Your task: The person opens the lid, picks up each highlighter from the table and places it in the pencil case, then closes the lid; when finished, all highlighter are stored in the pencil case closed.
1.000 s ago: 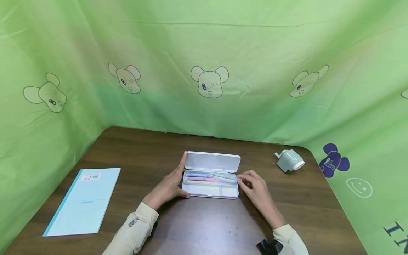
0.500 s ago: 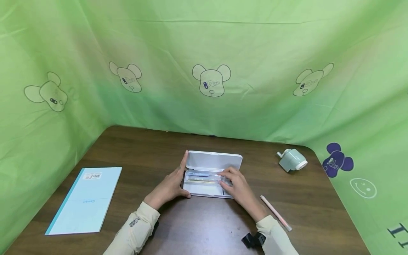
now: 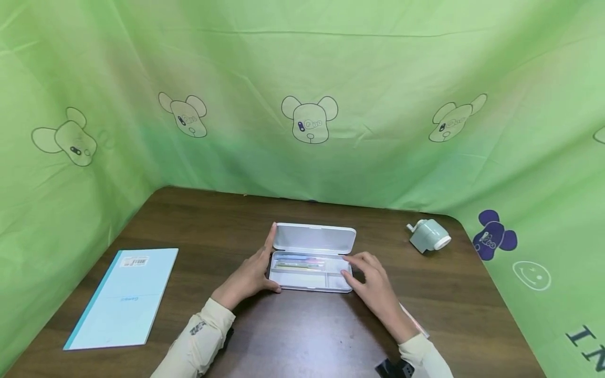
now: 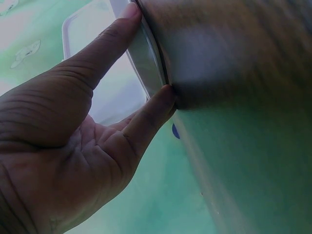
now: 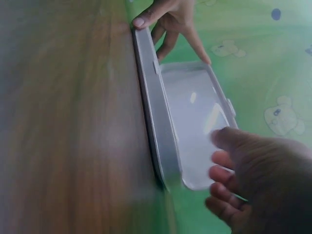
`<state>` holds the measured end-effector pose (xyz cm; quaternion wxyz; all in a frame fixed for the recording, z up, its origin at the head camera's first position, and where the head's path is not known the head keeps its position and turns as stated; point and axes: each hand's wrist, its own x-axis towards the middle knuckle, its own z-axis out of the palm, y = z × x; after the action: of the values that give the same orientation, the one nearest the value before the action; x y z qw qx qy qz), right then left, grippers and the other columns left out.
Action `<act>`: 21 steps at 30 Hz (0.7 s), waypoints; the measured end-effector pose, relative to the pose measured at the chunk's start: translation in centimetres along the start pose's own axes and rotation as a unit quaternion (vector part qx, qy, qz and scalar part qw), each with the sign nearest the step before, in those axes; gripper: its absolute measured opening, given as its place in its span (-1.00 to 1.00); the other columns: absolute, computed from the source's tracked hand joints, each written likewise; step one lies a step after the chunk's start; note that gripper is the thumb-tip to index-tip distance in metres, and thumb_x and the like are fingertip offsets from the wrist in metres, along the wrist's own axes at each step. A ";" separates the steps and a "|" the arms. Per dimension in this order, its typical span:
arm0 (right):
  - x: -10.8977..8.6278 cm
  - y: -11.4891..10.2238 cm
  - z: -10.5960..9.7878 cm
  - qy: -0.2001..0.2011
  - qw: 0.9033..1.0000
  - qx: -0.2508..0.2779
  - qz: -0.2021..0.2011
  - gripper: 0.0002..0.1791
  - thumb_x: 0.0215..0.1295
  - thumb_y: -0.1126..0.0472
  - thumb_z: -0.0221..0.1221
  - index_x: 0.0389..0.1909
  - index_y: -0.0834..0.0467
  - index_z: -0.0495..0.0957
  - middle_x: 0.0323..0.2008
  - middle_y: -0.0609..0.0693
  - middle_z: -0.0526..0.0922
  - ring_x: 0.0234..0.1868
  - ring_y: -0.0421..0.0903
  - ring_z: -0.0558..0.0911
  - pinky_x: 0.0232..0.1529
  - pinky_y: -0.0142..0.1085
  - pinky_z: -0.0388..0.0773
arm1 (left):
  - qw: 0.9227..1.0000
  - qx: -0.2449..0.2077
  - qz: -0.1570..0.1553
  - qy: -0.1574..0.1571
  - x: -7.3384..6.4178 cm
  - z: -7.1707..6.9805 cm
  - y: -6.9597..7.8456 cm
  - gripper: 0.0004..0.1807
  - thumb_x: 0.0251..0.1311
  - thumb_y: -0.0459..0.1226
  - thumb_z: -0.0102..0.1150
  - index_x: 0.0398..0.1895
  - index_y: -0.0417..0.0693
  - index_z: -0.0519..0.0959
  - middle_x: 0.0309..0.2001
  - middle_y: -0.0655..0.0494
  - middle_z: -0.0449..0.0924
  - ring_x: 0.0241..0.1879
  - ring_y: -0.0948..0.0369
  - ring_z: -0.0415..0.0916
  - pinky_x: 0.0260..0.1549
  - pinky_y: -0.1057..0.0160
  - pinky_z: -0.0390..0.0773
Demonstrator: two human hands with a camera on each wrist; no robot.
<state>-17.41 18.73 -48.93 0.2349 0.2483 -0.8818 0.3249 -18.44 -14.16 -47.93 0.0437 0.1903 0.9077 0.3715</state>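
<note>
A white pencil case (image 3: pixel 338 284) lies on the table in the head view, its lid (image 3: pixel 314 239) raised at the back. Several pens (image 3: pixel 298 261) in blue, pink and pale yellow lie in its rear compartment, toward the left. My left hand (image 3: pixel 247 279) holds the case's left end, thumb at the front corner and a finger up along the lid. At the right end, my right hand (image 3: pixel 376 289) has its fingertips close by the rim, with nothing visible between finger and thumb. A pink pen (image 3: pixel 418 322) lies on the table, partly hidden behind my right forearm.
A light blue notebook (image 3: pixel 122 299) lies at the left of the brown table (image 3: pixel 302 336). Back right stands a grey-green pencil sharpener (image 3: pixel 429 235) with a crank. Green printed cloth (image 3: pixel 236 173) hangs behind and beside the table.
My right hand took a pen from the case's right end and the pink pen now lies on the table. That hand dipped over the compartment, then drew back right. My left hand stays put.
</note>
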 end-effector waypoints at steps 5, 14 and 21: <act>-2.1 0.8 -3.0 0.050 0.998 -0.035 0.008 -0.58 0.11 0.44 0.58 0.03 0.24 0.81 -0.17 0.08 0.72 -0.12 -0.01 0.65 -0.07 -0.19 0.59 | 1.000 0.004 -0.016 -0.008 -0.1 -0.3 0.9 0.75 -0.04 -0.36 0.78 0.76 0.30 -0.61 0.68 -0.47 -0.04 0.53 -0.40 0.24 0.40 -0.32 0.39; -7.4 2.7 -7.9 0.069 0.991 -0.063 0.091 -0.59 0.04 0.47 0.60 -0.03 0.23 0.83 -0.22 -0.02 0.73 -0.31 -0.11 0.64 -0.23 -0.54 0.50 | 0.998 0.022 -0.064 -0.017 -0.5 -0.8 2.1 0.73 -0.03 -0.33 0.77 0.77 0.24 -0.59 0.66 -0.46 0.02 0.51 -0.41 0.27 0.39 -0.34 0.40; -10.7 3.2 -10.5 0.058 0.985 -0.074 0.143 -0.56 -0.01 0.46 0.61 -0.03 0.22 0.83 -0.27 -0.04 0.69 -0.35 -0.31 0.56 -0.29 -0.58 0.44 | 0.999 0.010 -0.051 -0.017 -0.4 -0.6 2.2 0.72 -0.01 -0.33 0.77 0.77 0.23 -0.59 0.65 -0.47 0.05 0.51 -0.40 0.28 0.40 -0.34 0.38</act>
<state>-8.44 31.10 -49.42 0.2540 0.0822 -0.9149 0.3029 -17.48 -13.29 -45.98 0.0765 0.1508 0.9190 0.3561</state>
